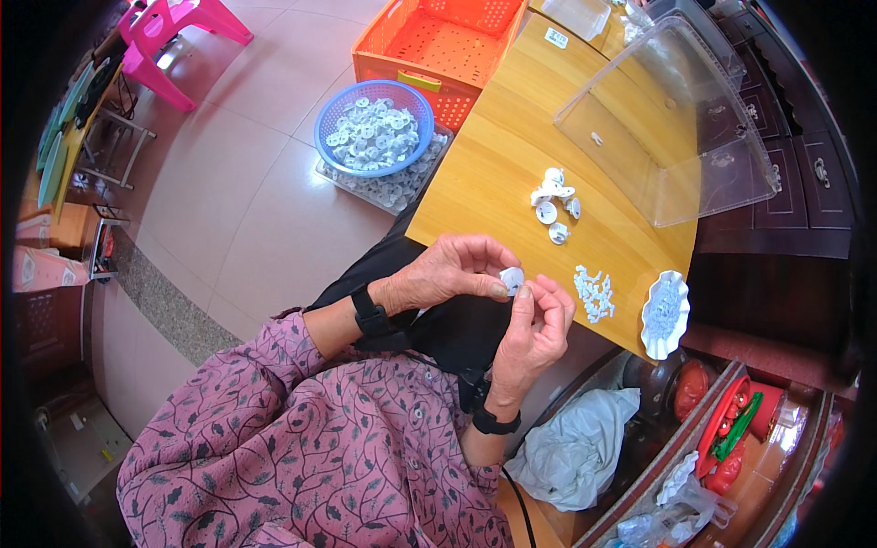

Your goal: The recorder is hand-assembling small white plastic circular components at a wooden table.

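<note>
Between my two hands, just off the table's near edge, is a small round white plastic part point(512, 279). My left hand point(461, 269) pinches it between thumb and fingers. Against its right side press the thumb and fingertips of my right hand point(534, 324); whether they hold a smaller piece is too small to tell. Several similar white round parts point(554, 203) lie loosely grouped on the yellow wooden table point(484, 155). Closer to my right hand is a scatter of tiny white pieces point(595, 294). A white scalloped dish point(665, 315) with small clear bits stands at the table's right corner.
A blue basket point(375, 128) full of white parts rests on a tray of more parts, left of the table. Behind it is an orange crate point(438, 46). A clear plastic box point(671, 128) lies on the table's far right. A white plastic bag point(577, 447) sits at lower right.
</note>
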Motion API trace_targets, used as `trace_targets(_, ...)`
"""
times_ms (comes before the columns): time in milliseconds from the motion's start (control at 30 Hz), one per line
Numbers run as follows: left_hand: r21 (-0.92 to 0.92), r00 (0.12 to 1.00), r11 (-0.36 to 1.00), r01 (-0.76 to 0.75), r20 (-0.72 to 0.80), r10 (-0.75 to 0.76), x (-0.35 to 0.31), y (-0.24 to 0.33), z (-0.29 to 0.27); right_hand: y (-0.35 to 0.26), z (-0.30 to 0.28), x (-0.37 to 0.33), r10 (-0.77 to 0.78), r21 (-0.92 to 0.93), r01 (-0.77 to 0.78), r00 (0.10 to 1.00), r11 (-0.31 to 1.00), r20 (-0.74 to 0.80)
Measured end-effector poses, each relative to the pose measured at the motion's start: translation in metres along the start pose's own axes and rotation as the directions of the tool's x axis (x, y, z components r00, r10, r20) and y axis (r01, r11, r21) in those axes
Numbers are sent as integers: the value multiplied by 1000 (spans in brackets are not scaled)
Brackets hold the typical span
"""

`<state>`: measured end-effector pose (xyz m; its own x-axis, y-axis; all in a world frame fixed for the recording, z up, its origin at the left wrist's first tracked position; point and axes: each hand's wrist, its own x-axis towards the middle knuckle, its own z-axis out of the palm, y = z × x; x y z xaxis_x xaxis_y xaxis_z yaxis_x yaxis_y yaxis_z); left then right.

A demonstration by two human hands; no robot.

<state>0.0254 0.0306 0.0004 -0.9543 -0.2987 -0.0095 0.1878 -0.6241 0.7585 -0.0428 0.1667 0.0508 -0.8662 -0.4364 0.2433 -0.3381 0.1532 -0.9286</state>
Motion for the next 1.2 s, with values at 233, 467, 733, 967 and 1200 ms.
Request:
trace_targets(233, 7, 1000, 1000, 0, 2, 0, -1, 0, 2, 2, 3, -1, 6, 10, -6, 1000, 1000, -9)
trace_targets(467, 16, 1000, 1000, -1, -8, 1, -2, 0, 2, 4, 5, -2, -2, -5, 2, 1000, 1000, -12)
trace_targets(733, 62, 1000, 998, -13, -2, 13, -2, 1, 2, 2, 4, -2, -34, -89, 34, 999, 995, 7)
trace_targets(967, 136, 1000, 991, -16, 10, 15, -4, 5, -4, 0, 3, 1, -68, -108, 79, 993, 991, 95)
trace_targets(1200, 95, 1000, 995, 1, -21, 1, -6, 2, -5, 8, 3, -1, -30, -47, 35, 995, 998, 95)
